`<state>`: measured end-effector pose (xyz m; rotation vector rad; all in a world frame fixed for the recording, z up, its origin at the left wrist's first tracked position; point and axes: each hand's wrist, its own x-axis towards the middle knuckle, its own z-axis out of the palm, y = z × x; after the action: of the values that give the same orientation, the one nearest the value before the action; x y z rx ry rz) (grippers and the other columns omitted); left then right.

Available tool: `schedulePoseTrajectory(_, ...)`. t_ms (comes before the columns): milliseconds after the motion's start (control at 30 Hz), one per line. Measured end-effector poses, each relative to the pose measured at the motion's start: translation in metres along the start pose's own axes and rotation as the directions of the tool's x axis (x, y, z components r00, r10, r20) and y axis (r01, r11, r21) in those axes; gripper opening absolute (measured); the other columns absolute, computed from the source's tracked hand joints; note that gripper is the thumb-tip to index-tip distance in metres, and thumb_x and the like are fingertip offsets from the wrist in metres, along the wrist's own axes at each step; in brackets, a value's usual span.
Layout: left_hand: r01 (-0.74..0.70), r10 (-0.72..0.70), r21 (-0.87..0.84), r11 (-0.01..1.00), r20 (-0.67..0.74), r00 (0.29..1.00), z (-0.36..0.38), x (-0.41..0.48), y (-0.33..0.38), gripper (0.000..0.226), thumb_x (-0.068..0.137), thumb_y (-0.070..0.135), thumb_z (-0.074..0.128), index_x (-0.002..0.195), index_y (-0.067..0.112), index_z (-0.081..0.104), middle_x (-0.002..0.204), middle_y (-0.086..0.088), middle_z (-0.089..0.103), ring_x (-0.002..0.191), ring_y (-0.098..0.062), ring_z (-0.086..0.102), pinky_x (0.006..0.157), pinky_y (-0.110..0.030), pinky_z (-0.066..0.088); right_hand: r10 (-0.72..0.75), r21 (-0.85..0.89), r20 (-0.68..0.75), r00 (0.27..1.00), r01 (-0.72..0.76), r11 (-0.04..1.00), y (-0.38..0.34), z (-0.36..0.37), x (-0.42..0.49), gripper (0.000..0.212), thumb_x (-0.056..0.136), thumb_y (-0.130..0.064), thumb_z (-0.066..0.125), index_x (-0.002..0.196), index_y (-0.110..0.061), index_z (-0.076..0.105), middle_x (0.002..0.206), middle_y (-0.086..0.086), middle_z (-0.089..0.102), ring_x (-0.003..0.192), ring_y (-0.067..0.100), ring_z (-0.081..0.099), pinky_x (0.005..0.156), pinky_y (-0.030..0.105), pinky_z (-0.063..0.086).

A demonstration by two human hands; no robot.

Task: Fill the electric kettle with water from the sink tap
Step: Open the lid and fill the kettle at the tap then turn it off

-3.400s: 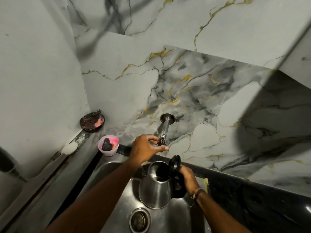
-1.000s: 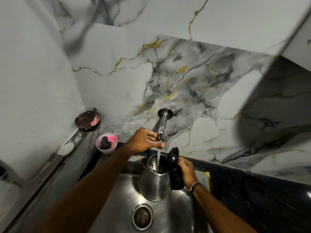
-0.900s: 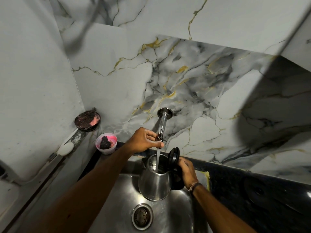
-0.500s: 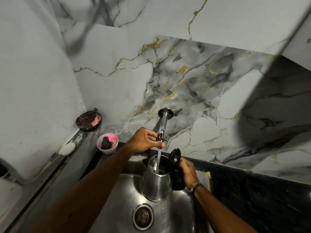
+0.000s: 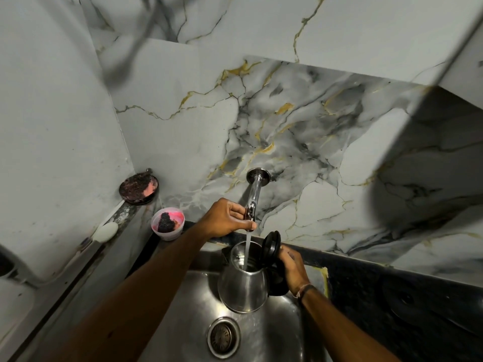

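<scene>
At lower centre, the right hand clasps the black handle of the tapered steel kettle, held over the dull metal sink. The left hand pinches the chrome tap; a thin stream of water drops into the kettle's round open mouth, its black lid tipped up.

Left hand closed on tap handle; water stream falls into open kettle. Right hand holds the kettle handle, lid tipped up. Kettle above steel sink, drain below. 1 pink cup near the corner.
</scene>
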<state>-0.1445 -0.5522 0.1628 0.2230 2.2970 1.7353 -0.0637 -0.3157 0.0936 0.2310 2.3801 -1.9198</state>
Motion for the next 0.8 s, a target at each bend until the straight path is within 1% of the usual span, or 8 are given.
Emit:
schedulePoseTrajectory(67,0.001,-0.001,0.001,1.000,0.002,1.000,-0.0002,-0.0002,0.0006,0.021,0.077,0.014,0.105,0.084,0.025,0.089,0.085,0.002,0.091,0.078,-0.008,0.088,0.070,-0.013,0.064,0.006,-0.004,0.006,1.000,-0.006,1.000,-0.0002,0.0000,-0.0004,0.069,0.079,-0.059,0.062,0.092,0.008,0.071,0.099,0.035,0.074,0.092,0.049,0.070,0.101,0.068,0.056)
schedulePoseTrajectory(100,0.002,-0.002,0.003,1.000,0.002,1.000,-0.0004,-0.0005,0.0006,0.021,0.077,0.015,0.105,0.084,0.026,0.089,0.085,0.002,0.091,0.079,-0.008,0.088,0.070,-0.013,0.063,0.010,-0.005,0.005,1.000,-0.010,1.000,-0.0001,-0.0004,-0.0009,0.069,0.079,-0.060,0.062,0.092,0.008,0.071,0.101,0.035,0.074,0.097,0.052,0.071,0.102,0.069,0.056)
schedulePoseTrajectory(233,0.002,-0.002,-0.006,1.000,0.005,1.000,-0.0007,-0.0010,0.0002,0.022,0.076,0.015,0.106,0.079,0.029,0.089,0.085,0.003,0.091,0.078,-0.007,0.088,0.070,-0.011,0.062,0.008,-0.031,-0.002,1.000,-0.009,0.999,0.0014,-0.0009,-0.0003,0.069,0.078,-0.062,0.063,0.091,0.005,0.072,0.100,0.032,0.075,0.101,0.053,0.070,0.103,0.069,0.056)
schedulePoseTrajectory(500,0.002,-0.002,-0.014,1.000,0.006,1.000,-0.0006,-0.0012,0.0004,0.024,0.076,0.013,0.106,0.079,0.030,0.089,0.084,0.006,0.091,0.078,-0.006,0.087,0.070,-0.012,0.063,0.015,-0.026,0.005,1.000,-0.014,1.000,0.0018,-0.0009,-0.0009,0.069,0.080,-0.061,0.062,0.093,0.006,0.072,0.101,0.033,0.075,0.105,0.055,0.069,0.103,0.069,0.056)
schedulePoseTrajectory(633,-0.007,0.007,-0.011,1.000,0.001,1.000,0.0000,-0.0013,0.0013,0.024,0.077,0.012,0.105,0.081,0.029,0.088,0.083,0.007,0.091,0.077,-0.005,0.087,0.070,-0.011,0.063,0.016,-0.023,-0.002,1.000,-0.016,1.000,0.0007,-0.0011,-0.0010,0.063,0.081,-0.055,0.062,0.092,0.007,0.071,0.100,0.034,0.073,0.093,0.045,0.072,0.102,0.070,0.056)
schedulePoseTrajectory(667,-0.007,0.007,-0.008,1.000,0.001,1.000,0.0000,-0.0013,0.0015,0.024,0.077,0.012,0.105,0.081,0.029,0.088,0.083,0.006,0.091,0.077,-0.005,0.087,0.070,-0.011,0.063,0.016,-0.024,-0.002,1.000,-0.016,1.000,0.0009,-0.0012,-0.0011,0.060,0.084,-0.052,0.062,0.091,0.007,0.071,0.100,0.034,0.073,0.093,0.045,0.072,0.102,0.070,0.056)
schedulePoseTrajectory(733,-0.005,0.005,-0.004,1.000,0.002,1.000,-0.0002,-0.0016,0.0017,0.024,0.076,0.013,0.105,0.081,0.029,0.088,0.084,0.006,0.091,0.078,-0.006,0.087,0.070,-0.012,0.063,0.021,-0.024,-0.001,1.000,-0.021,0.999,0.0008,-0.0010,-0.0015,0.054,0.087,-0.048,0.062,0.090,0.005,0.072,0.100,0.032,0.074,0.101,0.052,0.071,0.102,0.069,0.056)
schedulePoseTrajectory(800,0.000,0.000,0.000,1.000,-0.001,1.000,-0.0003,-0.0020,0.0018,0.023,0.076,0.015,0.106,0.082,0.029,0.088,0.085,0.005,0.091,0.079,-0.007,0.087,0.071,-0.012,0.063,0.025,-0.023,-0.002,1.000,-0.025,0.999,-0.0003,-0.0008,-0.0024,0.058,0.084,-0.054,0.062,0.089,0.003,0.072,0.099,0.031,0.075,0.104,0.054,0.070,0.101,0.067,0.057)
